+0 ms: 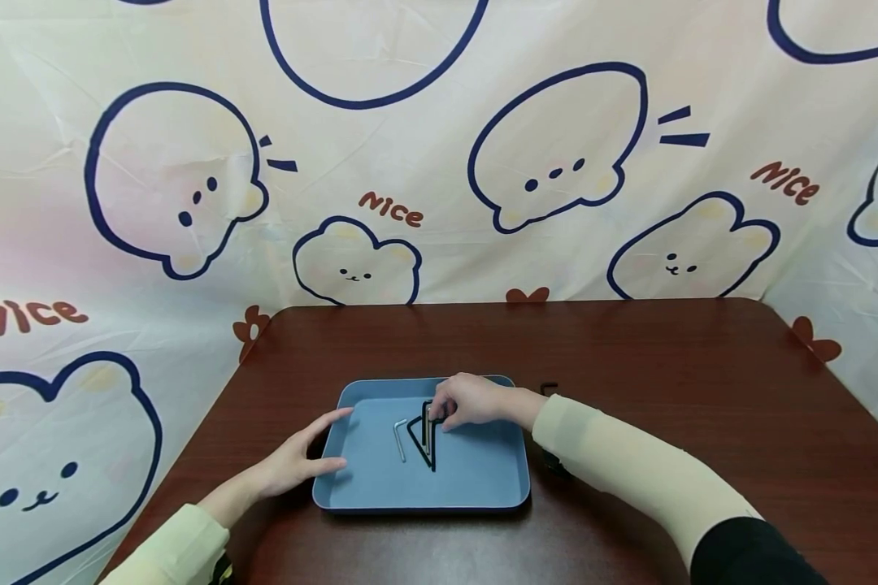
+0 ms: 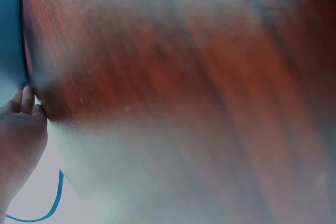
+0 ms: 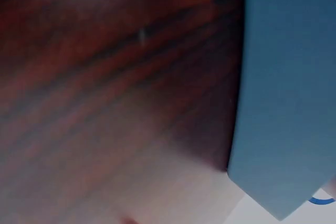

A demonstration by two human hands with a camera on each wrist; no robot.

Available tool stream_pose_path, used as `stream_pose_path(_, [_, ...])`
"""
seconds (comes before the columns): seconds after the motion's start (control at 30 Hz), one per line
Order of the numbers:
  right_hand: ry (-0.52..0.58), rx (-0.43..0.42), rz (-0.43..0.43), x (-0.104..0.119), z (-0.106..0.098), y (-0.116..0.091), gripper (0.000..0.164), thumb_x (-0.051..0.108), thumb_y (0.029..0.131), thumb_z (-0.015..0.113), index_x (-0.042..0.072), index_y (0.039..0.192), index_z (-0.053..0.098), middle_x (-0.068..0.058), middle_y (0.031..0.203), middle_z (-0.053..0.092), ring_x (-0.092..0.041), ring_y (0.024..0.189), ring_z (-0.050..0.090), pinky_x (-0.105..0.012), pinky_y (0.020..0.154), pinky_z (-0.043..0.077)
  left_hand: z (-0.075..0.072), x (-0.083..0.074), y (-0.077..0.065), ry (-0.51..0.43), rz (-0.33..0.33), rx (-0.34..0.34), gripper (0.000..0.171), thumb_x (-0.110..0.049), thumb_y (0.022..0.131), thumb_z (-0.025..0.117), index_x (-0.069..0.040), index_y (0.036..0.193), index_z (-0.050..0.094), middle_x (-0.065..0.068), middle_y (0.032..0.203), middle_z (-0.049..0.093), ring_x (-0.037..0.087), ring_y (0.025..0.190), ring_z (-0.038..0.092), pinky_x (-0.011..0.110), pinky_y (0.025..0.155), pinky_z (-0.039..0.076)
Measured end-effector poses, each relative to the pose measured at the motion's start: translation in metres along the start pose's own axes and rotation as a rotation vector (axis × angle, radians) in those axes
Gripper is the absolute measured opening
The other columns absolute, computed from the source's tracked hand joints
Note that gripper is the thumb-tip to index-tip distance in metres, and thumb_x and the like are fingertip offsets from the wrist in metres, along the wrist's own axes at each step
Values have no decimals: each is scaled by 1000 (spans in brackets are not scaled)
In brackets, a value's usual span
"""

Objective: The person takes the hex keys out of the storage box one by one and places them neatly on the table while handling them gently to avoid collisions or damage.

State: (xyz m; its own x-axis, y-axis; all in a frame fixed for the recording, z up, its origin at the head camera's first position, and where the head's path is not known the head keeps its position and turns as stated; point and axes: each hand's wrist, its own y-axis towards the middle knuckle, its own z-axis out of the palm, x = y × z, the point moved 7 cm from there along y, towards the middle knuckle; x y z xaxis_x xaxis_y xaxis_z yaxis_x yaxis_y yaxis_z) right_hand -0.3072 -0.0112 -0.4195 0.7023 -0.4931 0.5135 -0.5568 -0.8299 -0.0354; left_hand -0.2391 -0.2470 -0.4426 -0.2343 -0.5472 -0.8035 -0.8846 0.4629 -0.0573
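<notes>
A blue tray [image 1: 475, 487] lies on the table, with several L-shaped hex keys in its middle. My left hand [image 1: 293, 459] rests at the tray's left side, thumb and index finger stretched over the rim. In the left wrist view, other fingers [image 2: 27, 99] are against the tray's outer side. My right hand [image 1: 471, 400] reaches over the tray from the right and pinches a black hex key at the top of the cluster, its upper end partly hidden by the fingers. A small silver hex key [image 1: 399, 443] lies apart on the left; a black hex key [image 1: 419, 443] slants beside the cluster.
Another black hex key [image 1: 549, 385] lies on the brown wooden table [image 1: 629, 357], just behind the right forearm. A cloth with printed bear drawings [image 1: 358, 268] hangs behind the table and along its sides.
</notes>
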Motion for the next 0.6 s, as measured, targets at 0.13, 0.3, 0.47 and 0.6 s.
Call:
stream_pose_path(0.13, [22,-27,6,-3,1,-1,10,12,86,75,15,95,77,11,85,61,-2,76,56,-19,69,48,0,0,0,-2,1,1,71,-23,91,70,-10,150,32,23,153,26,46,138,22,68,104,20])
stream_pose_path(0.3, [56,-47,19,-3,1,-2,6,11,86,75,14,89,79,12,81,60,-1,75,58,-19,70,49,0,-1,1,3,11,1,71,-23,92,69,-9,150,32,22,153,26,46,138,21,68,104,19])
stream_pose_path(0.47, [42,-57,24,-3,1,-2,6,14,86,75,16,88,80,14,79,59,-1,75,57,-19,70,49,0,-1,1,0,4,0,71,-23,92,69,-9,150,32,23,153,26,46,138,21,69,104,19])
stream_pose_path(0.6, [33,-58,22,-4,3,-3,6,15,87,75,16,89,80,14,78,58,-1,74,56,-19,69,48,1,-1,0,-6,-11,0,71,-23,92,69,-9,150,32,23,153,26,46,138,22,68,104,20])
